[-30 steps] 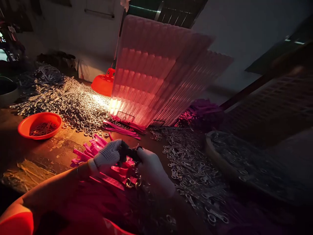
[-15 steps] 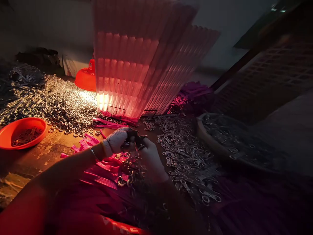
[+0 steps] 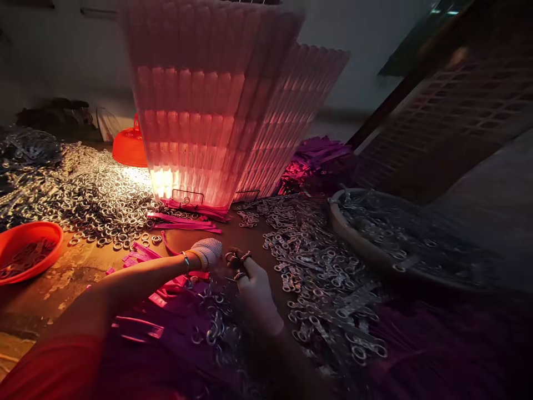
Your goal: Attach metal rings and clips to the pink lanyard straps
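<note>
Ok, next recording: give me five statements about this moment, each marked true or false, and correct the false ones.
1. The left hand wears a dotted pale glove. True.
2. The bracelet is on the right wrist. False: it is on the left wrist.
3. Something dark is at the right hand's fingers. True, though too dim to identify.
4. The red bowl is empty. False: metal parts lie in it.
5. The red lamp glows above metal rings. True.
</note>
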{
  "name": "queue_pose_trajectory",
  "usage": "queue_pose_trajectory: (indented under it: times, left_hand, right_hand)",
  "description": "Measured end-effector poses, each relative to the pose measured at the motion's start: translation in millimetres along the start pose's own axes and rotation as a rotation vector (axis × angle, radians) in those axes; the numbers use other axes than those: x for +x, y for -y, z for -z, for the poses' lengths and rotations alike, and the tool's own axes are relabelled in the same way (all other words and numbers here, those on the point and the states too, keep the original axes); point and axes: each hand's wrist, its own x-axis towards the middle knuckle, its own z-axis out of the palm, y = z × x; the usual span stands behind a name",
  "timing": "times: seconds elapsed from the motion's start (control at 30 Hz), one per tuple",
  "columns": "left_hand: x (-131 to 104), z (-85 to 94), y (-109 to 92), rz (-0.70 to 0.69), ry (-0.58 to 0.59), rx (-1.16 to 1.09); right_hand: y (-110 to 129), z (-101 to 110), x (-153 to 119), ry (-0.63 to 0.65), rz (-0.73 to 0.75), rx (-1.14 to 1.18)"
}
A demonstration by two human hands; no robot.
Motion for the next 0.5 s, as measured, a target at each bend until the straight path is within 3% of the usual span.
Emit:
queue_pose_trajectory:
  times: [0.1,0.23,0.37,0.5]
  left_hand:
    - [-30,30.5,0,-0.035,-0.008,0.03]
    - [-87,61.2,4,-0.076,-0.006,-0.036]
    - [-134,62.8,15,-0.116,0.002,-0.178]
    - [-154,54.5,25,-0.175,-0.069,-0.245]
  right_hand:
    - [10,1,0,0.015,0.086,-0.082]
    - [33,-7,2,0.102,0.23,-0.369]
    - [56,-26,4,0.209,0.345,-0.693]
    - [70,-42,1,0.226,0.434,-0.861]
